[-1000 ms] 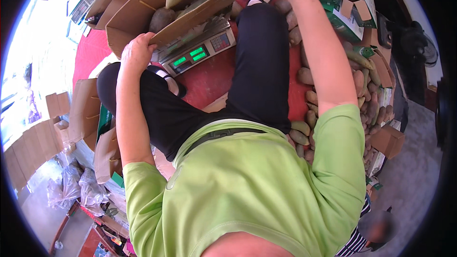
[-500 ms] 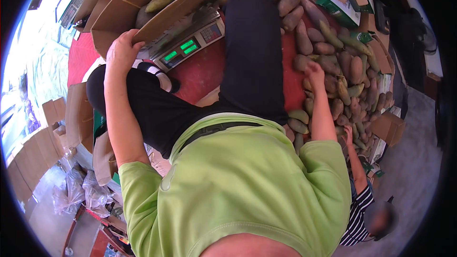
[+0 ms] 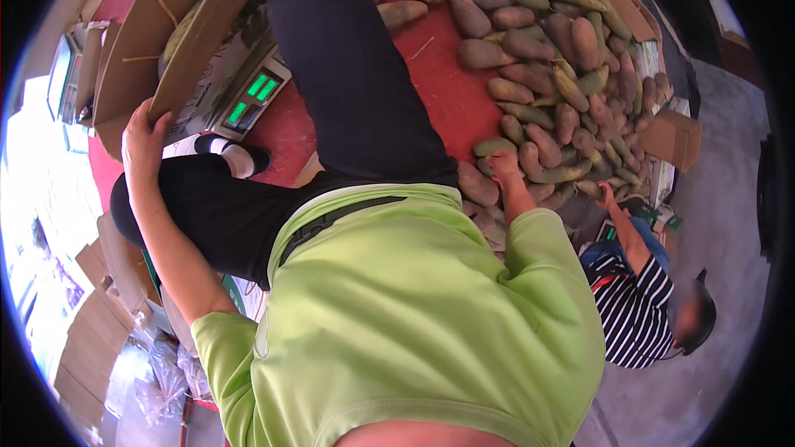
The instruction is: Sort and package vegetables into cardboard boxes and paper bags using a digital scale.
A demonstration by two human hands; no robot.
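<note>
My left hand (image 3: 146, 139) grips the near edge of an open cardboard box (image 3: 199, 37), its thumb bent over the rim. The box rests on a scale (image 3: 252, 99) with lit green displays. Inside it, part of a pale green root vegetable (image 3: 178, 31) shows; the rest is hidden by the box wall. My right hand (image 3: 505, 166) is at the near-left edge of a large pile of long, reddish-brown and green root vegetables (image 3: 530, 79). Its curled fingers are on a greenish root vegetable (image 3: 493, 147).
My bent legs (image 3: 348, 74) lie between the box and the pile, over a red floor covering (image 3: 439, 58). At the right, another person (image 3: 633, 306) in a striped shirt reaches toward the pile. A small brown carton (image 3: 671, 141) stands at the pile's far-right side.
The view has shifted, moving box and scale leftward. My right hand has come back toward me, to the pile's near edge. My left hand stays on the box edge.
</note>
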